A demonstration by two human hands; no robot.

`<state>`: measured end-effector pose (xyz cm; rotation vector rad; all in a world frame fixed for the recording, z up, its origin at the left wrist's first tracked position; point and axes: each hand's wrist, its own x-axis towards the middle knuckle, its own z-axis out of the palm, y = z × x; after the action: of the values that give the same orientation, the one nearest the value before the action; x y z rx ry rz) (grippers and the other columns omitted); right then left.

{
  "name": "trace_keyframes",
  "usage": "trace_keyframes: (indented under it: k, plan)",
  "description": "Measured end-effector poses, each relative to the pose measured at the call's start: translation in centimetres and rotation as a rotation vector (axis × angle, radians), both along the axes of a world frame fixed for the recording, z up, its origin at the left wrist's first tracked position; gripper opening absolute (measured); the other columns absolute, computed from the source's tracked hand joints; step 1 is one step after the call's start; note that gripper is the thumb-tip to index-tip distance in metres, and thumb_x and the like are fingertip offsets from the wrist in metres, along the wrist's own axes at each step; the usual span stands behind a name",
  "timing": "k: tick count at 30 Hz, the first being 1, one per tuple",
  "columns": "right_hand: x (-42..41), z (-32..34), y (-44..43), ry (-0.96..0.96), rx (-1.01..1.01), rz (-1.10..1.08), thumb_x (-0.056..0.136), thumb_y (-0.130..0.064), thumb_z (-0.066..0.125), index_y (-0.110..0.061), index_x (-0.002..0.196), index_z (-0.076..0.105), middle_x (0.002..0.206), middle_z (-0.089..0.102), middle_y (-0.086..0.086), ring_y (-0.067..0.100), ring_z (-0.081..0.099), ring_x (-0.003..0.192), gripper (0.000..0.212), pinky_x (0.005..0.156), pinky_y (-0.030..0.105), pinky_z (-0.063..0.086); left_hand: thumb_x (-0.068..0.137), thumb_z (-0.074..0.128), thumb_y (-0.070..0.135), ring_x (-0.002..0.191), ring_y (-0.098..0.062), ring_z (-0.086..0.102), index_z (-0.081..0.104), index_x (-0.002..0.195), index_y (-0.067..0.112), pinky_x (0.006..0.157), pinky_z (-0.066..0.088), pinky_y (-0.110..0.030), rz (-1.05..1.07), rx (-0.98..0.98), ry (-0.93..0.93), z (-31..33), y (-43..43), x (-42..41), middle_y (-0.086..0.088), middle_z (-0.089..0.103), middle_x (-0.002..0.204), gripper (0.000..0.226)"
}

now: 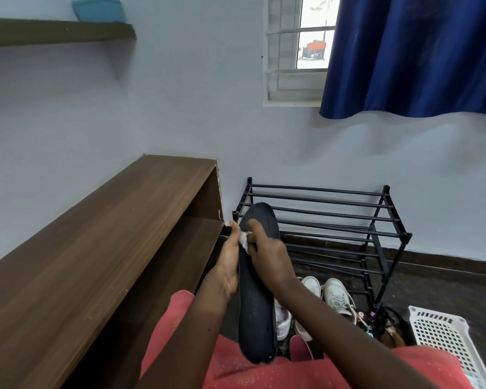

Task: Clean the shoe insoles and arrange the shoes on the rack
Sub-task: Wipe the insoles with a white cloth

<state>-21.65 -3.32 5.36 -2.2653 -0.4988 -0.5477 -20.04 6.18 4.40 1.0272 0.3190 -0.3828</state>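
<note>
Head cam: L hand (230, 265) grips dark insole (257, 313) along its left edge, thumb up near the toe end. R hand (267, 248) pinches white wad (244, 240) and presses it on the insole's upper part. Insole stands betw. both hands, toe up, heel down over the lap. Small pale mark by heel, too small to read.

Black metal rack (328, 217) sits just beyond the hands, to their right. White sneakers (334, 296) & pink shoe (299, 348) lie under R forearm, partly hidden by arm and insole. White basket (443, 332) further right. Wooden shelf unit (110, 234) left of L hand. Blue curtain (415, 51) and window (309, 37) high above.
</note>
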Motion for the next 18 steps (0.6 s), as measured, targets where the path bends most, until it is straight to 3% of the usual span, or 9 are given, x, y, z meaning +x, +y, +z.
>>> trace_keyframes:
  k: [3, 5, 8, 11, 14, 16, 18]
  plan:
    - [2.6, 1.4, -0.8, 0.027, 0.010, -0.047, 0.094, -0.010, 0.048, -0.007, 0.128, 0.047, 0.094, 0.068, 0.020, 0.039, 0.064, 0.083, 0.035, 0.066, 0.038, 0.048, 0.089, 0.029, 0.068, 0.091, -0.027, 0.069, 0.070, 0.103, 0.011, 0.077, 0.053, -0.036, -0.063, -0.019, -0.013, 0.2, -0.5, -0.6, -0.018, 0.071, 0.099, 0.071]
    - [3.9, 2.0, -1.5, 0.081, 0.050, -0.119, 0.092, -0.005, 0.048, -0.005, 0.127, 0.047, 0.099, 0.069, 0.020, 0.037, 0.064, 0.090, 0.035, 0.071, 0.035, 0.048, 0.089, 0.026, 0.068, 0.091, -0.028, 0.070, 0.067, 0.111, 0.012, 0.076, 0.056, -0.037, -0.091, -0.019, -0.030, 0.4, -0.6, -1.0, -0.017, 0.071, 0.103, 0.073]
    - [4.4, 2.4, -1.8, 0.140, 0.182, -0.176, 0.090, -0.001, 0.050, -0.007, 0.125, 0.049, 0.104, 0.070, 0.013, 0.029, 0.065, 0.095, 0.036, 0.072, 0.024, 0.044, 0.087, 0.025, 0.071, 0.088, -0.029, 0.070, 0.067, 0.111, 0.011, 0.077, 0.057, -0.039, -0.135, -0.032, -0.030, 0.9, -0.6, -1.4, -0.019, 0.070, 0.104, 0.077]
    - [2.6, 1.9, -1.0, 0.128, 0.159, -0.071, 0.090, -0.008, 0.055, -0.015, 0.122, 0.051, 0.099, 0.072, 0.009, 0.025, 0.067, 0.091, 0.033, 0.075, 0.030, 0.051, 0.082, 0.021, 0.078, 0.092, -0.028, 0.069, 0.067, 0.111, 0.010, 0.078, 0.054, -0.036, -0.102, -0.038, -0.018, 1.1, -0.6, -1.0, -0.020, 0.070, 0.102, 0.087]
    - [-0.6, 0.6, 0.0, 0.074, 0.074, 0.029, 0.091, -0.011, 0.055, -0.027, 0.122, 0.048, 0.095, 0.073, 0.010, 0.030, 0.068, 0.081, 0.035, 0.068, 0.036, 0.054, 0.079, 0.018, 0.081, 0.080, -0.024, 0.070, 0.068, 0.094, 0.008, 0.072, 0.054, -0.031, 0.001, 0.054, -0.011, 0.6, 0.2, 0.0, -0.017, 0.072, 0.081, 0.091]
    - [-2.3, 0.3, 0.2, 0.095, 0.111, 0.060, 0.092, -0.010, 0.054, -0.033, 0.122, 0.045, 0.100, 0.073, 0.004, 0.026, 0.068, 0.084, 0.038, 0.079, 0.035, 0.052, 0.082, 0.013, 0.078, 0.065, -0.022, 0.069, 0.065, 0.087, 0.004, 0.060, 0.055, -0.026, 0.019, 0.116, -0.022, 0.5, 0.9, 0.2, -0.015, 0.070, 0.066, 0.090]
    - [-2.9, 0.0, 0.1, 0.131, 0.050, 0.076, 0.095, -0.013, 0.050, -0.025, 0.129, 0.047, 0.105, 0.072, 0.000, 0.021, 0.065, 0.091, 0.037, 0.087, 0.027, 0.041, 0.082, 0.016, 0.079, 0.070, -0.026, 0.067, 0.063, 0.088, 0.002, 0.062, 0.054, -0.030, 0.001, 0.132, 0.009, 0.4, 1.2, 0.1, -0.016, 0.070, 0.066, 0.090]
